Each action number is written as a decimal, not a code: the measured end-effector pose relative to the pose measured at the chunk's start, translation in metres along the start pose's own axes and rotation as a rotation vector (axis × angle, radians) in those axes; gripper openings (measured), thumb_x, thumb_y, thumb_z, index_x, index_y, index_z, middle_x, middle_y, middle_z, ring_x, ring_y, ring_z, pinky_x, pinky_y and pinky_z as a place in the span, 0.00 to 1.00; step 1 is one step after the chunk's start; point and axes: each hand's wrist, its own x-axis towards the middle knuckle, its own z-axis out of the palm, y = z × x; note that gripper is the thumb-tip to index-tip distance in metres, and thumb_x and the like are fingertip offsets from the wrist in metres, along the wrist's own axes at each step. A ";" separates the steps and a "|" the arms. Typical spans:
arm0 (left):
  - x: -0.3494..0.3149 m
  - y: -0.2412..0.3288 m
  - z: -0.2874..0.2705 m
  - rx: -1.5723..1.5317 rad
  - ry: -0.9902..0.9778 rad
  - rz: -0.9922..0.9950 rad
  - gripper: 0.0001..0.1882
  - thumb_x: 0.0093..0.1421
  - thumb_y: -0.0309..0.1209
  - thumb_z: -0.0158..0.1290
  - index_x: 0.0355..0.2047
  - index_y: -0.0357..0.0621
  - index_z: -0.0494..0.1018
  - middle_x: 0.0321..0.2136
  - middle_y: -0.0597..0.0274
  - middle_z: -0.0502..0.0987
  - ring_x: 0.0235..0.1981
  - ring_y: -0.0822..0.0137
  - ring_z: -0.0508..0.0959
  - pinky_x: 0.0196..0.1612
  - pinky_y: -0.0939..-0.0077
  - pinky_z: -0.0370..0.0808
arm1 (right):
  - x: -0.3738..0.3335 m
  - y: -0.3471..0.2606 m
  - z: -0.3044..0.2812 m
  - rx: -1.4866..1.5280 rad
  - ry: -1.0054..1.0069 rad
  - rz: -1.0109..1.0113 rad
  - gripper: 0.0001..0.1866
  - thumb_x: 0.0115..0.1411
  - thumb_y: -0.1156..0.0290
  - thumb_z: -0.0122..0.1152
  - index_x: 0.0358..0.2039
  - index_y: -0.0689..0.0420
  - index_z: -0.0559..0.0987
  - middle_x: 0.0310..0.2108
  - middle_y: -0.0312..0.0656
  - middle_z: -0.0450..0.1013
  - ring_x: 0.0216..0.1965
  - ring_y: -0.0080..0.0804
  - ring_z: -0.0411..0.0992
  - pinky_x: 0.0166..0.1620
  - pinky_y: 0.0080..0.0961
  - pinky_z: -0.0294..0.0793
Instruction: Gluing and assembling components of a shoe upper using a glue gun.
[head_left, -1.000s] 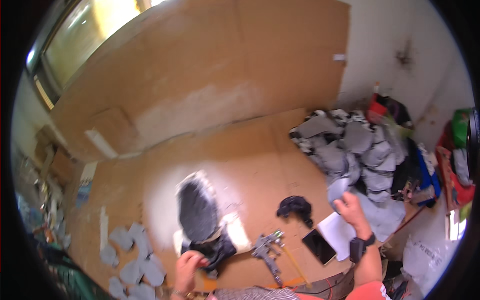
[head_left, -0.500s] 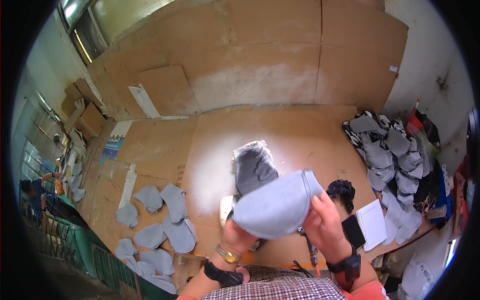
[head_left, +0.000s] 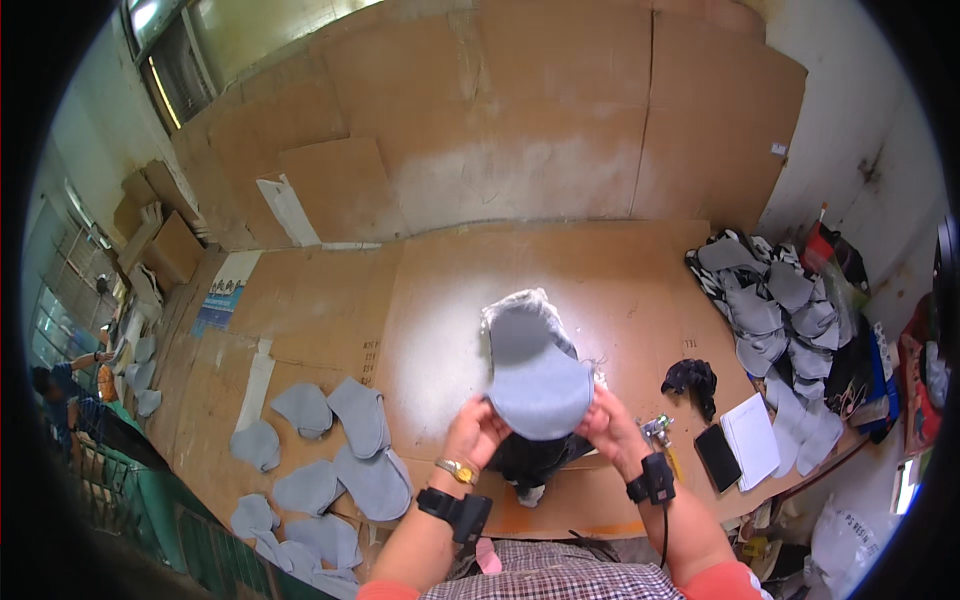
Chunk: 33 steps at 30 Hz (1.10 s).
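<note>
Between my two hands is a grey, curved fabric piece (head_left: pixel 541 400), shaped like a shoe upper. My left hand (head_left: pixel 474 432) pinches its left edge, and my right hand (head_left: pixel 612 430) pinches the right edge. The piece hangs in front of a padded form with a ragged white-crusted rim (head_left: pixel 538 298), covering much of it. Whether piece and form touch, I cannot tell. Below the piece, black cloth (head_left: pixel 525 462) shows between my wrists. Right of my right hand lies a small metal tool (head_left: pixel 657 428), partly hidden, resembling a spray gun.
Several loose grey pieces (head_left: pixel 372 482) lie at the left. A big pile of grey and black pieces (head_left: pixel 755 310) sits at the right, near a black cloth bundle (head_left: pixel 690 380), a phone (head_left: pixel 717 458) and white paper (head_left: pixel 750 440). Cardboard (head_left: pixel 560 130) lines the wall. Far left, a person (head_left: pixel 75 400) is present.
The grey piece has moved from being tilted up at the right to hanging level in front of the form. Both hands now hold opposite edges, and the metal tool shows more.
</note>
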 end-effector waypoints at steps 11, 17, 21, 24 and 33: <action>0.023 -0.004 -0.033 -0.060 0.074 0.043 0.14 0.57 0.34 0.45 0.42 0.42 0.68 0.33 0.61 0.75 0.31 0.66 0.73 0.39 0.64 0.72 | 0.013 0.008 -0.039 0.052 0.123 -0.055 0.30 0.57 0.71 0.58 0.59 0.56 0.59 0.40 0.42 0.72 0.36 0.30 0.72 0.41 0.33 0.73; 0.062 0.046 -0.015 0.213 0.106 -0.016 0.18 0.57 0.36 0.56 0.43 0.40 0.67 0.34 0.55 0.75 0.30 0.66 0.76 0.33 0.71 0.74 | 0.023 0.004 -0.047 -0.035 0.122 -0.078 0.29 0.55 0.72 0.61 0.56 0.56 0.62 0.37 0.39 0.74 0.35 0.28 0.72 0.40 0.30 0.72; 0.093 0.064 0.012 0.354 0.142 0.024 0.25 0.55 0.34 0.58 0.50 0.39 0.64 0.40 0.56 0.72 0.31 0.67 0.76 0.32 0.72 0.74 | 0.030 0.000 -0.044 -0.077 0.115 -0.106 0.27 0.55 0.74 0.61 0.55 0.56 0.64 0.32 0.33 0.74 0.33 0.22 0.71 0.38 0.22 0.71; 0.119 0.064 0.026 0.509 0.303 0.043 0.29 0.54 0.32 0.59 0.54 0.37 0.62 0.38 0.57 0.73 0.30 0.70 0.76 0.31 0.76 0.73 | 0.036 -0.004 -0.044 -0.060 0.138 -0.109 0.24 0.57 0.78 0.59 0.55 0.58 0.65 0.32 0.33 0.73 0.32 0.18 0.70 0.35 0.16 0.70; 0.187 0.059 0.023 1.516 0.385 0.531 0.31 0.42 0.18 0.57 0.51 0.41 0.65 0.35 0.48 0.77 0.34 0.58 0.79 0.38 0.70 0.75 | 0.064 -0.018 -0.060 -0.328 0.101 -0.064 0.20 0.57 0.76 0.59 0.50 0.62 0.69 0.29 0.35 0.73 0.29 0.21 0.72 0.33 0.18 0.74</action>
